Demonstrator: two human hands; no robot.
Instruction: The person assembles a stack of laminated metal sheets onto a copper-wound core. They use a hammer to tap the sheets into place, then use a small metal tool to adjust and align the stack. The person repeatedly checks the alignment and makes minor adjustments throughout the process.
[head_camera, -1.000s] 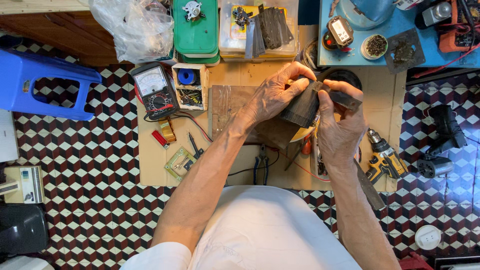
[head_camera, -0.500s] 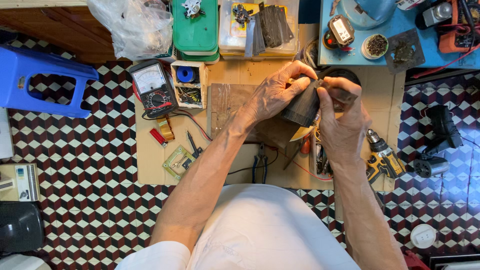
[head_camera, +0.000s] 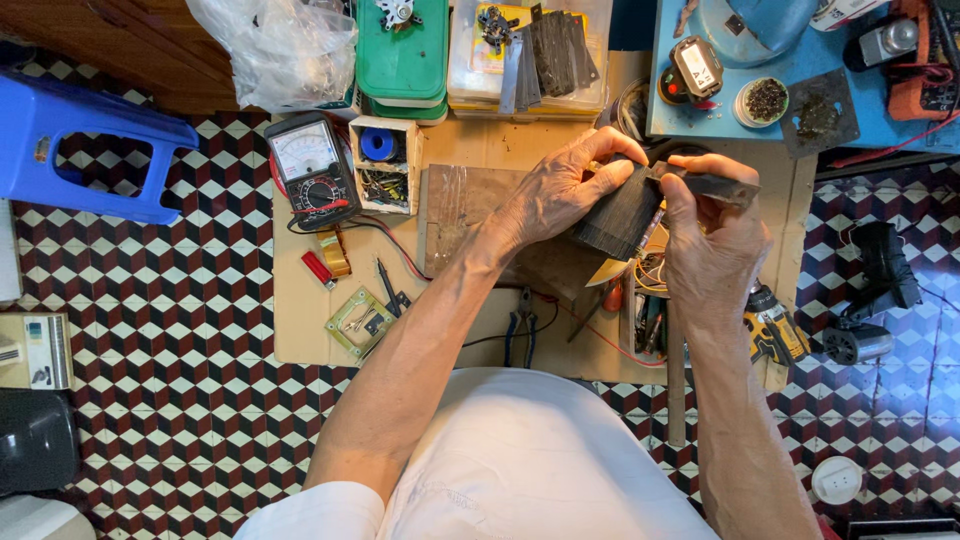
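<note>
Left hand (head_camera: 560, 195) is curled around a dark, ribbed rectangular block of stacked metal plates (head_camera: 618, 215), fingers over its top edge and thumb on the near side. Right hand (head_camera: 712, 250) pinches a thin dark flat metal strip (head_camera: 715, 186) between thumb and fingertips, one end of the strip meeting the upper corner of the block. Both hands and the block are held above the low wooden bench (head_camera: 470, 145), over its right half.

Under the left wrist lies a brown board with a shiny clear film (head_camera: 462, 200). Below the block, a tangle of coloured wires (head_camera: 652, 272) sits by small hand tools, and blue-handled pliers (head_camera: 518, 330) lie near the front edge of the bench. A yellow and black cordless drill (head_camera: 772, 330) lies just right of the right forearm.

To the left stand an analogue multimeter with a black case (head_camera: 310, 170) and a small white box of parts with a blue spool (head_camera: 383, 165). A green circuit board frame (head_camera: 358, 322) lies near the front left. At the back are green plastic cases (head_camera: 403, 55) and a clear plastic box of dark plates (head_camera: 535, 50). A blue plastic stool (head_camera: 85, 145) stands on the checkered tile floor (head_camera: 150, 400), well apart on the left.
</note>
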